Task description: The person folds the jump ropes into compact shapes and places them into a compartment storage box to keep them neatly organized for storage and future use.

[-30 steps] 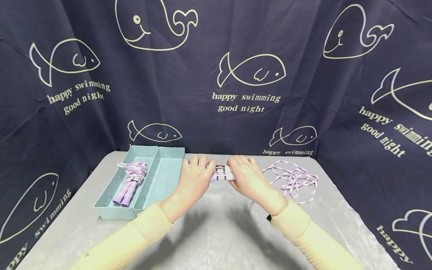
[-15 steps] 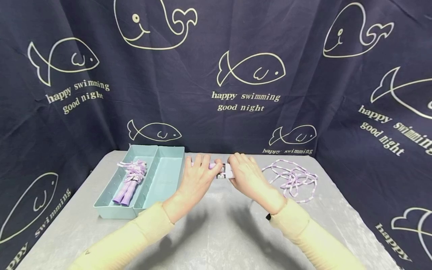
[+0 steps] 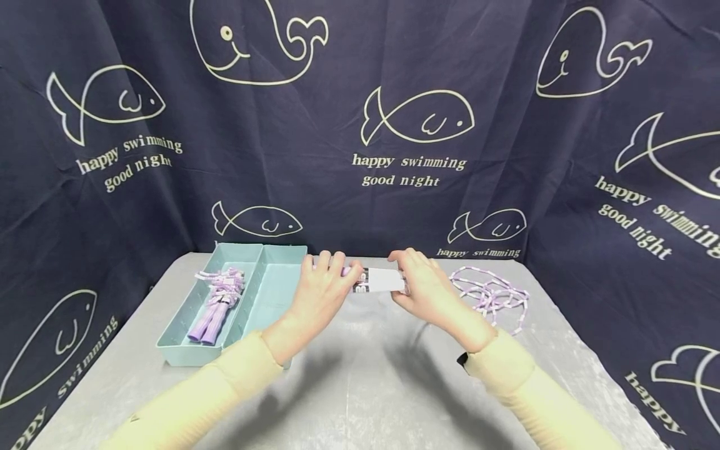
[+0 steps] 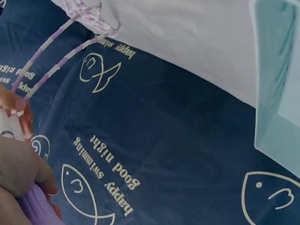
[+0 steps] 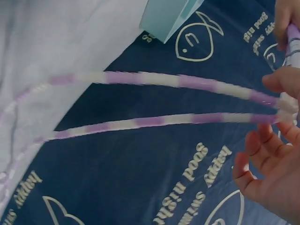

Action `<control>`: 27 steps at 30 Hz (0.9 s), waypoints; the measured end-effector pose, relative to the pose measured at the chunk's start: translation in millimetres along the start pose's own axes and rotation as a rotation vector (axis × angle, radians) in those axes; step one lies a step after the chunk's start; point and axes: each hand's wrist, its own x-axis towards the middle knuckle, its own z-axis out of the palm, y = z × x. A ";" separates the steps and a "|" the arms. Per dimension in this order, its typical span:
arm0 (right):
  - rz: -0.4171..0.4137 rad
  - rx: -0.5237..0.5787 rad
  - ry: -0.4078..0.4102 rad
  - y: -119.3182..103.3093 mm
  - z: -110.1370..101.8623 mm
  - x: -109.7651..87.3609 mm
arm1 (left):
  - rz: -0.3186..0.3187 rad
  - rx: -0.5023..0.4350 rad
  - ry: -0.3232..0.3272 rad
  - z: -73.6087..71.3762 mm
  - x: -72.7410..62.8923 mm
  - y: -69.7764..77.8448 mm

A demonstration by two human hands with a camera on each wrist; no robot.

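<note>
Over the middle of the table, my left hand (image 3: 317,290) grips the paired handles (image 3: 385,280) of a jump rope. Their purple grips lie under my left fingers, and the white ends with black labels point right. At those ends is my right hand (image 3: 427,287), its thumb and fingers spread apart on either side. In the right wrist view, two strands of purple-and-white beaded rope (image 5: 159,78) run from the white ends, between thumb and fingers. The rest of that rope lies as a loose tangle (image 3: 495,300) on the table at the right, partly hidden by my right arm.
A light teal two-compartment box (image 3: 191,356) stands at the left. In its left compartment lies a bundled jump rope (image 3: 216,306) with purple handles. A dark blue curtain (image 3: 337,206) with fish prints surrounds the back and sides of the grey table (image 3: 360,387).
My right hand has loosened and slid right along the handles, uncovering their white ends. My left hand still holds the grips, with its fingers shifted slightly left.
</note>
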 end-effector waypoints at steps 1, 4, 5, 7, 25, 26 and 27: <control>0.004 0.018 0.007 2.6 0.8 -1.5 | 0.000 -0.003 0.002 -0.9 0.5 -1.3; 0.008 0.073 0.032 12.7 6.6 -6.6 | -0.002 -0.013 0.003 -4.4 2.4 -5.2; 0.010 0.091 0.038 16.2 9.1 -8.2 | -0.001 -0.015 0.002 -5.8 3.3 -6.6; 0.003 0.123 0.045 23.3 15.2 -11.6 | -0.001 -0.019 -0.006 -8.9 5.1 -9.2; 0.091 0.230 -0.111 74.0 72.0 -54.6 | -0.026 -0.076 0.020 -40.1 17.3 -29.7; 0.117 0.220 -0.122 78.1 73.7 -56.4 | -0.025 -0.076 0.021 -41.3 17.4 -30.8; 0.141 0.214 -0.131 82.3 75.2 -57.8 | -0.023 -0.078 0.021 -42.3 17.4 -31.9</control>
